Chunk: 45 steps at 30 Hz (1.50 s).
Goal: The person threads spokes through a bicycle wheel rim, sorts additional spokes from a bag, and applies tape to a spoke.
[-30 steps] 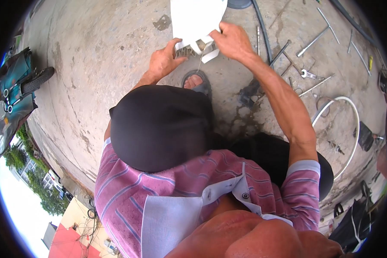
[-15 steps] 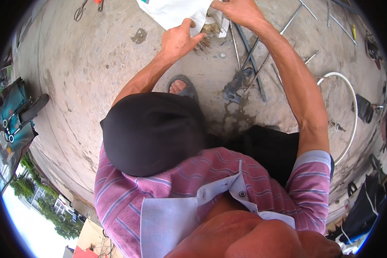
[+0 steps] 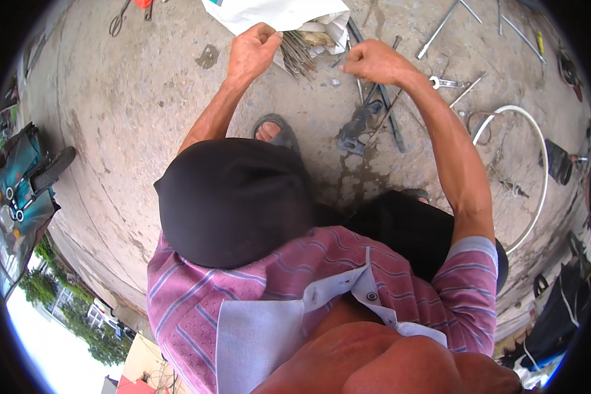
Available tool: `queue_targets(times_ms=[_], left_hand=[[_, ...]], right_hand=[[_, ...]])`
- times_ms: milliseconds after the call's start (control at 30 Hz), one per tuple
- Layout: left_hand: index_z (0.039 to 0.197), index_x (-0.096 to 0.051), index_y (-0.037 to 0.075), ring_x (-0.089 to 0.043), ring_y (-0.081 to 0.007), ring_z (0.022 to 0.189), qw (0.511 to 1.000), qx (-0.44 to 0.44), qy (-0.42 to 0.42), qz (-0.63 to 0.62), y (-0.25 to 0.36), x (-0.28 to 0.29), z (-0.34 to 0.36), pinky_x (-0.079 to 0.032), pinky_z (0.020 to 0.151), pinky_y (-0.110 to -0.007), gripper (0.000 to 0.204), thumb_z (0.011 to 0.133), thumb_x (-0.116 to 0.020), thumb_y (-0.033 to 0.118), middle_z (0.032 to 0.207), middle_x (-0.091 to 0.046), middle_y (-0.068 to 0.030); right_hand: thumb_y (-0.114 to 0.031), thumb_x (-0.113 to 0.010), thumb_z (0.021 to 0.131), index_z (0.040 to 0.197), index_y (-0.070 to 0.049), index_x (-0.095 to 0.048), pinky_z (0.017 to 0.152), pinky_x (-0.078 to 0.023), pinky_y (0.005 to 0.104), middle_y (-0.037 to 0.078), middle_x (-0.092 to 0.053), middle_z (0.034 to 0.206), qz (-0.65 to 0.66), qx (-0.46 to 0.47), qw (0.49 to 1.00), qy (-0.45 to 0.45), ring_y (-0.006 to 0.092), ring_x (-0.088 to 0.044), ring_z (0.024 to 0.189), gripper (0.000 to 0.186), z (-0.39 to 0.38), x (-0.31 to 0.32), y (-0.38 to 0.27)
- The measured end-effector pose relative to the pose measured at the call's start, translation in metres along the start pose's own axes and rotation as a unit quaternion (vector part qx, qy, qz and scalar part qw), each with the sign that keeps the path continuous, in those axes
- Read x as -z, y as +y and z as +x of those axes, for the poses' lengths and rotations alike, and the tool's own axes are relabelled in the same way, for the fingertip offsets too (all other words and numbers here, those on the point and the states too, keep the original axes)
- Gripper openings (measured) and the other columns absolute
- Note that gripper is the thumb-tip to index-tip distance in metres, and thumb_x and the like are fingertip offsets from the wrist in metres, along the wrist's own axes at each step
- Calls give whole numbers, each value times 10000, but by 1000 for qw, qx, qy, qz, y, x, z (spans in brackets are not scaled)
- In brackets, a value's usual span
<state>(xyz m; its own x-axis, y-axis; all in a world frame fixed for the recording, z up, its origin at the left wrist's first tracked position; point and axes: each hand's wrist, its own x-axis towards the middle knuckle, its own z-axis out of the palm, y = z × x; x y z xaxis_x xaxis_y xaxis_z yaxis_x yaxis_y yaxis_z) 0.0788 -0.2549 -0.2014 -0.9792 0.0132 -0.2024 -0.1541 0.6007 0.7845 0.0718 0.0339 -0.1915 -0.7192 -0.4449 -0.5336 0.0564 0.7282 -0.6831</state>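
Observation:
A white sack [image 3: 302, 14] lies at the far edge of the view, its mouth turned toward me. A bundle of thin brownish metal rods [image 3: 299, 58] pokes out of the mouth. My left hand [image 3: 251, 58] is closed on the sack's near left edge, beside the rods. To the right of the sack, my right hand [image 3: 376, 62] hangs above the ground with thumb and fingers pinched together. Whether anything small sits in that pinch cannot be made out. Below it lies a dark metal part [image 3: 360, 128] among long bars [image 3: 393, 118].
On the right lie a wrench [image 3: 448, 83], metal rods [image 3: 438, 29], a white hoop-shaped tube [image 3: 544, 157] and a dark cylinder [image 3: 558, 162]. Scissors-like tools [image 3: 119, 18] rest far left. A teal vehicle with a black wheel [image 3: 52, 167] stands left. My sandalled foot [image 3: 276, 131] is near the middle.
My right hand has let go of the sack and moved down and right of it. My left hand has shifted slightly up and left. More of the rods now show.

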Motion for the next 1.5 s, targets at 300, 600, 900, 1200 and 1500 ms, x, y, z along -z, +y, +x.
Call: queue_targets(times_ms=[300, 600, 900, 1200, 1500], left_hand=[[961, -706, 13, -507, -34, 651, 1000, -11, -11, -20, -5, -7, -4, -440, 587, -242, 221, 927, -702, 232, 716, -638, 36], [971, -706, 14, -531, -46, 668, 1000, -14, -5, -8, -10, -4, -7, -460, 608, -254, 231, 921, -705, 239, 726, -651, 22], [973, -702, 13, -541, -52, 670, 1000, -13, -17, 0, -10, -7, -5, -462, 614, -257, 223, 915, -695, 229, 739, -667, 13], [1073, -691, -15, -652, -158, 835, 970, 169, -86, -155, -11, 10, -10, -535, 757, -311, 263, 928, -686, 205, 913, -712, -77], [1274, -615, -46, -710, -248, 991, 792, 148, -146, -574, 0, 5, -41, -597, 828, -291, 298, 987, -552, 3, 1211, -686, -196]], right_hand=[[-312, -611, 876, 882, -22, -745, 763, -546, 492, 199, -731, 883, -93, -14, 995, -21, 364, -707, 824, 319, 7, -64, -18], [-268, -648, 870, 997, -84, -735, 796, -551, 504, 161, -737, 896, -150, 96, 918, 353, 374, -706, 863, 240, 8, -41, -8], [-271, -650, 912, 1041, -53, -700, 770, -549, 440, 143, -740, 869, -4, -45, 991, 122, 333, -715, 822, 258, -1, -18, 24], [-202, -581, 1014, 991, -50, -658, 629, -448, 260, 19, -678, 805, 210, -164, 954, -139, 98, -611, 691, 171, -139, 72, 40], [-183, -611, 1017, 1074, -38, -669, 675, -443, 251, -1, -657, 787, 330, -113, 927, -136, 90, -591, 728, 166, -192, 40, 47]])
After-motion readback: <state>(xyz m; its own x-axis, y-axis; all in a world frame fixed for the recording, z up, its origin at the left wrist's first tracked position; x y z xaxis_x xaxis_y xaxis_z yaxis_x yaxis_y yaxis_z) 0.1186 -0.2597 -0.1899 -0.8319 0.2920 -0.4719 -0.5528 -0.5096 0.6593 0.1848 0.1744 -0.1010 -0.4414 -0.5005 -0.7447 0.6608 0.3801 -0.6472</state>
